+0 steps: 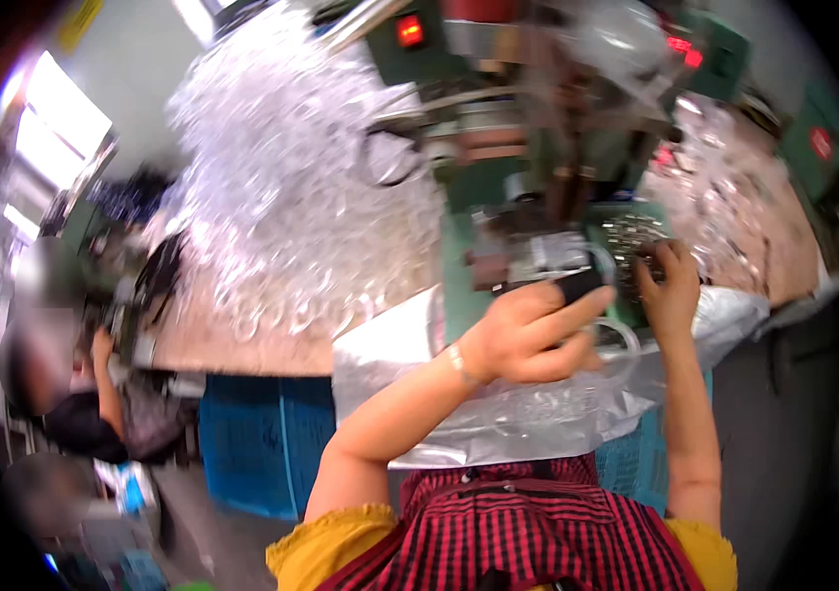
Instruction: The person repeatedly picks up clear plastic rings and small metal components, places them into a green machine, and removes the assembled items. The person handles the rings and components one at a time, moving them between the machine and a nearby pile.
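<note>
My left hand [538,335] is closed in front of the machine, its fingers curled at a clear plastic ring [624,357] that hangs by the fingertips. A black piece [579,285] lies right at its thumb and index finger; whether the hand grips that too is unclear. My right hand [674,286] reaches into a heap of small metal parts [633,232] at the right of the green machine base [461,320]. Its fingers bend down among them, and what they pinch is hidden. Above the hands stands the machine's dark, blurred press head [567,177].
A large heap of clear plastic rings [291,187] covers the bench [242,340] on the left. More clear pieces [715,217] lie at right. Silvery sheeting [479,433] drapes over the front edge. Blue crates [267,443] stand below. Another person [85,414] sits at far left.
</note>
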{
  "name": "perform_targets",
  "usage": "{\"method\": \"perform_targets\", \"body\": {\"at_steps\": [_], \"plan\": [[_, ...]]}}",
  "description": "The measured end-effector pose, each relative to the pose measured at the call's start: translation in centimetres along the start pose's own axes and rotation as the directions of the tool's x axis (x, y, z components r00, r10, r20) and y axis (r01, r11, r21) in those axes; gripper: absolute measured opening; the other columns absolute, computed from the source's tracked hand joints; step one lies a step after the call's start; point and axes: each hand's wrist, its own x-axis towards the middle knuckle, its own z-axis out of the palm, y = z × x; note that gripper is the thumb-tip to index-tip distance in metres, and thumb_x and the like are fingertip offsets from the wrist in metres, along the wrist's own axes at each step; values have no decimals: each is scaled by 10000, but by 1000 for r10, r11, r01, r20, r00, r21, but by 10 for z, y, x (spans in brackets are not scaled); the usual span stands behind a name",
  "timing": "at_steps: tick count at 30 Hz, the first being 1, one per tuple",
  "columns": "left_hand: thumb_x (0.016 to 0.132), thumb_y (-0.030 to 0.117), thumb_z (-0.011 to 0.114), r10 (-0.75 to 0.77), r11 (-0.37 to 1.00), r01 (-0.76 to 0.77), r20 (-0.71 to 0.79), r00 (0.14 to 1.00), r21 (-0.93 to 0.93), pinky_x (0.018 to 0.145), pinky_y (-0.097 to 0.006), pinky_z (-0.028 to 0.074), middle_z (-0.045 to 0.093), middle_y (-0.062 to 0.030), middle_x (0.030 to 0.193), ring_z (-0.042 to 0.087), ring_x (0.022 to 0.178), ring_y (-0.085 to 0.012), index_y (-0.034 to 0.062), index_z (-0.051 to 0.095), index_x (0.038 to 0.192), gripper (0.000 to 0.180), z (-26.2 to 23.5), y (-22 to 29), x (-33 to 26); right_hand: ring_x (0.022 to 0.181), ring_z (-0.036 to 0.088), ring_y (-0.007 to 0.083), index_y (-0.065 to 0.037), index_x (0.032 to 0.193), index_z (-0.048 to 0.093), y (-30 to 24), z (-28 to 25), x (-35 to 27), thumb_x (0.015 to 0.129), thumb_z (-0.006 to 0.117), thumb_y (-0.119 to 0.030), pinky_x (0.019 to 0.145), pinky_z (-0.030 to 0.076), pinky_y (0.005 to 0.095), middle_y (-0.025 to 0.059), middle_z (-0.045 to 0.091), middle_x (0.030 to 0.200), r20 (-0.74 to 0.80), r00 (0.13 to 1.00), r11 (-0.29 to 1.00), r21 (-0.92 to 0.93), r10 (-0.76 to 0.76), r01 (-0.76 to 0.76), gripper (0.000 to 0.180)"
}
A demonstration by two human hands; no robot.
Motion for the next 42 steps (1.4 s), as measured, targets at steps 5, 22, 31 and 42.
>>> {"method": "perform_targets", "body": {"at_steps": [5,22,31,42], "plan": [[802,237,712,-43,998,41,-52,998,-39,698,-354,562,627,-219,1134,641,769,-283,11,514,912,319,5,14,1,1205,481,356,-47,954,589,4,19,19,753,625,-47,908,445,441,154,558,1232,146,908,895,-168,-392,413,204],[934,497,455,-988,65,539,-24,156,840,688,-475,516,680,-208,813,662,792,-389,96,647,1076,467,-124,-112,-144,793,633,123,5,986,680,-20,12,-1,830,653,-54,738,488,251,62,692,884,149,963,839,473,224,-268,170],[877,568,519,-968,-146,450,-221,120,881,603,-465,504,686,-176,771,669,745,-373,54,692,825,545,-120,-129,-150,855,629,163,-1,960,691,3,-26,-38,809,648,-22,789,479,277,70,680,898,-45,976,937,291,214,-192,158],[808,594,584,-989,-135,488,-148,-12,862,694,-450,512,698,-164,905,668,854,-356,63,702,871,547,-125,-142,-145,797,615,139,-14,995,683,-82,-53,22,761,676,-54,739,478,263,56,659,856,209,977,714,678,41,-175,237]]}}
